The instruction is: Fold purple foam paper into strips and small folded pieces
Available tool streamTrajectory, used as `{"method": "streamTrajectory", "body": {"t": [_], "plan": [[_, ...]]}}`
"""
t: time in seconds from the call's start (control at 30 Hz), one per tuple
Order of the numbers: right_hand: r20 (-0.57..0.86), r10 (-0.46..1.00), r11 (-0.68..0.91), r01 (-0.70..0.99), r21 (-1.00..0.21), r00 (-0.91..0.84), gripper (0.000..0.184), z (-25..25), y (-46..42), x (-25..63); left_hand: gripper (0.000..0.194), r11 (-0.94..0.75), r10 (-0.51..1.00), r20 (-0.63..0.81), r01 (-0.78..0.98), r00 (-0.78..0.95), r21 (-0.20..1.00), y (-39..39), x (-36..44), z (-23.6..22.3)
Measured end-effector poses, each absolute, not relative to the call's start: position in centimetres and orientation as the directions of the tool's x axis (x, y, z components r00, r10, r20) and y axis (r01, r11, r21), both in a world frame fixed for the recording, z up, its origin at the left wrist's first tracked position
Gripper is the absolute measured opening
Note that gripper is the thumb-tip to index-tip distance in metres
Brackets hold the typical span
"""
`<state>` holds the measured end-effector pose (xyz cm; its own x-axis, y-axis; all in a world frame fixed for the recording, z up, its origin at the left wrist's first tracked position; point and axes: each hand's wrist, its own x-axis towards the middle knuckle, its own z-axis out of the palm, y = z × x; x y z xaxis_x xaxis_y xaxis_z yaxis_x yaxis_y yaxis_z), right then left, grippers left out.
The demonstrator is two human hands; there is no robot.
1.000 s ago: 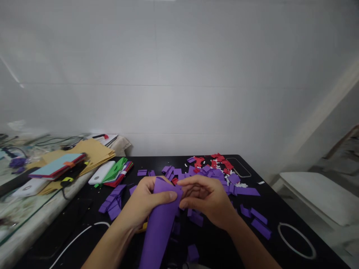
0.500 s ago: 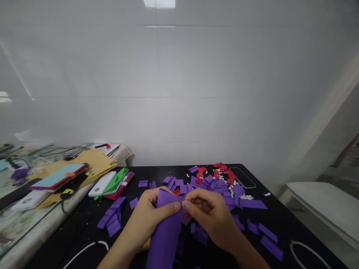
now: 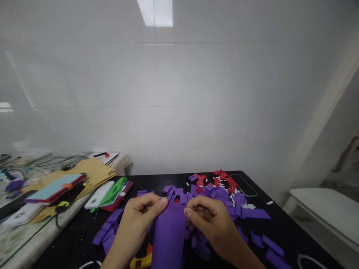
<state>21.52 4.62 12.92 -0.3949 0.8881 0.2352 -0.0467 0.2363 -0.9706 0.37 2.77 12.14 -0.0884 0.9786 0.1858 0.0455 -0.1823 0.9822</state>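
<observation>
Pinched between thumb and bent fingers, the upper left corner of the purple sheet (image 3: pixel 169 239) sits in my left hand (image 3: pixel 141 218); grasp closed, thumb on the near face. My right hand (image 3: pixel 211 220) has its thumb and forefinger together at the sheet's upper right corner, closed on that edge, the other fingers curled in behind.

Position of sheet: between both hands, above the near part of the black table (image 3: pixel 157 181), top edge spanning the gap from one thumb to the other, body hanging down toward me, sides curving back slightly. Its bottom runs out of view.

Surroundings: a yellow tool (image 3: pixel 141 261) with an orange part lies just left of the sheet, below my left wrist, partly cut off by the frame. Purple scraps (image 3: pixel 218 194) are heaped beyond my right hand, several folded; more lie loose to its right and beside my left forearm. Red scraps (image 3: pixel 200 178) and white bits (image 3: pixel 249 206) are scattered at the far right of the table.

Left of my left hand, green strips (image 3: pixel 114 192) rest against a flat white object (image 3: pixel 98 195). Farther left: brown envelopes (image 3: pixel 94 172) and a light blue card (image 3: pixel 54 186) on a stack.
</observation>
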Motion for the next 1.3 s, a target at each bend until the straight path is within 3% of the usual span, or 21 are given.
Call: {"method": "streamTrajectory", "body": {"t": [0.2,0.43,0.77,0.93,1.2,1.3], "plan": [[0.252,0.889,0.264,-0.023,-0.964,-0.381,0.021,12.8,4.6,21.6,0.053,-0.200,0.976,0.208,0.121,-0.063,0.972,2.6,0.5,12.7],[0.242,0.906,0.246,-0.033,-0.969,-0.346,0.026,12.9,4.9,22.0,0.050,-0.141,0.990,0.141,-0.008,0.021,0.990,2.9,0.9,12.0],[0.245,0.924,0.235,-0.070,-0.969,-0.294,0.030,12.7,5.2,22.1,0.057,-0.095,0.995,0.096,-0.027,0.010,0.995,2.8,1.2,12.6],[0.212,0.924,0.208,-0.047,-0.977,-0.319,0.031,13.0,5.1,22.3,0.059,-0.050,0.999,0.049,0.030,0.018,0.998,2.7,0.8,12.7],[0.204,0.915,0.252,0.097,-0.963,-0.349,0.023,12.7,5.0,21.4,0.054,-0.084,0.978,0.040,0.215,0.202,0.973,2.5,2.9,11.8],[0.196,0.940,0.219,0.053,-0.974,-0.280,0.027,12.7,5.5,21.9,0.047,-0.087,0.971,0.018,0.283,0.237,0.955,2.3,2.2,12.0]]}}
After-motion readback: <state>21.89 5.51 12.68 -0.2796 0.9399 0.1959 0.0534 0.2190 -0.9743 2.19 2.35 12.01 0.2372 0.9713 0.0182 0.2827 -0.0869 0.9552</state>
